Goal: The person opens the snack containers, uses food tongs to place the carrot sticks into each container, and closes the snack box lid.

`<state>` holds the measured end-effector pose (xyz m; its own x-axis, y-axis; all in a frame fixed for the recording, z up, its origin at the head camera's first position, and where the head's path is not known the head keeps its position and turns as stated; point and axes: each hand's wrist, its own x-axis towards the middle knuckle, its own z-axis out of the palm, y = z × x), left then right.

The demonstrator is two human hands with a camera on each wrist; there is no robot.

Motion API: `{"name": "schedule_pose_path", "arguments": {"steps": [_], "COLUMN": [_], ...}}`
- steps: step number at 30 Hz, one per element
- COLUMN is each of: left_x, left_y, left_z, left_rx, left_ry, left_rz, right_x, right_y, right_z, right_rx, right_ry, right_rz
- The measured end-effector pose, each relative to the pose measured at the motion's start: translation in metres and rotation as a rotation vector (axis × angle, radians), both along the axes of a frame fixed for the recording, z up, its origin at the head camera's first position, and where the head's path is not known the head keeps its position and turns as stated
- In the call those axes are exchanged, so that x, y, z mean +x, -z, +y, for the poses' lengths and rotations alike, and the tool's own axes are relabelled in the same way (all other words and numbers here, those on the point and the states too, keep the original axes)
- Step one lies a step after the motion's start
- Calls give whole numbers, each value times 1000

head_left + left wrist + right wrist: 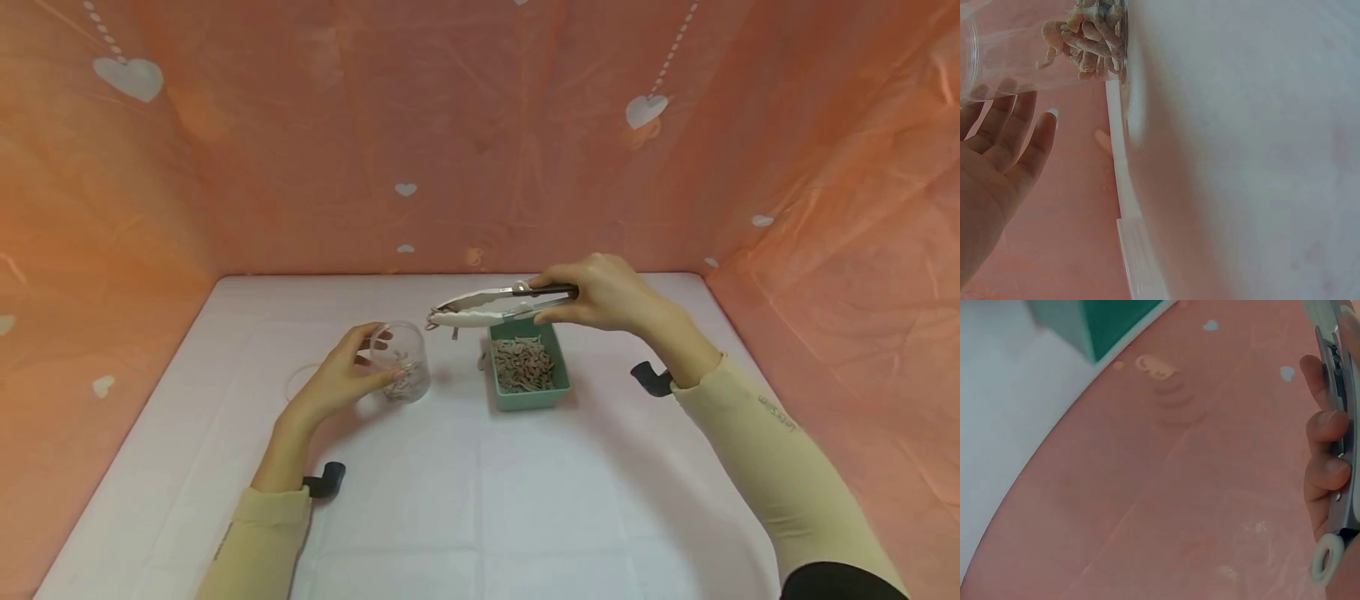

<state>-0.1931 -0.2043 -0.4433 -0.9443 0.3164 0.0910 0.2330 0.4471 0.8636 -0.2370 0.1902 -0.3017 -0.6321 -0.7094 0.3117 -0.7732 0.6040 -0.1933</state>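
A clear plastic jar [422, 360] stands on the table at centre left with brown, twisted dried pieces [1094, 40] in its bottom. My left hand [347, 373] holds it from the left, thumb at the near side and fingers at the far side. My right hand [600, 292] grips metal tongs [480, 317] with pale tips, held level above the table. Several brown pieces [433, 318] are caught at the tongs' tips, up and to the right of the jar's mouth. Beneath the tongs' handle end sits a green box [531, 401] of the same dried pieces.
A clear round lid [294, 379] lies left of the jar, partly behind the left hand. One loose brown piece [482, 360] is on the white table [480, 492] beside the green box. Orange sheeting [480, 150] with white hearts surrounds the table's back and sides.
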Motion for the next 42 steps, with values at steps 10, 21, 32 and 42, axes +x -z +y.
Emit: {"name": "schedule_pose_path", "arguments": {"steps": [10, 21, 32, 42], "left_x": [0, 2, 2, 0], "left_y": [0, -2, -3, -1], "left_z": [-1, 1, 0, 0], "left_rx": [13, 10, 20, 24], "left_ry": [-4, -8, -12, -4], "left_rz": [-1, -3, -28, -3], "right_x": [-8, -14, -16, -10], "right_y": [1, 19, 26, 23], "right_z": [-37, -63, -67, -60], "right_rx": [-29, 83, 111, 78], "right_ry": [-74, -38, -65, -49], "right_rz": [-31, -30, -21, -23]}}
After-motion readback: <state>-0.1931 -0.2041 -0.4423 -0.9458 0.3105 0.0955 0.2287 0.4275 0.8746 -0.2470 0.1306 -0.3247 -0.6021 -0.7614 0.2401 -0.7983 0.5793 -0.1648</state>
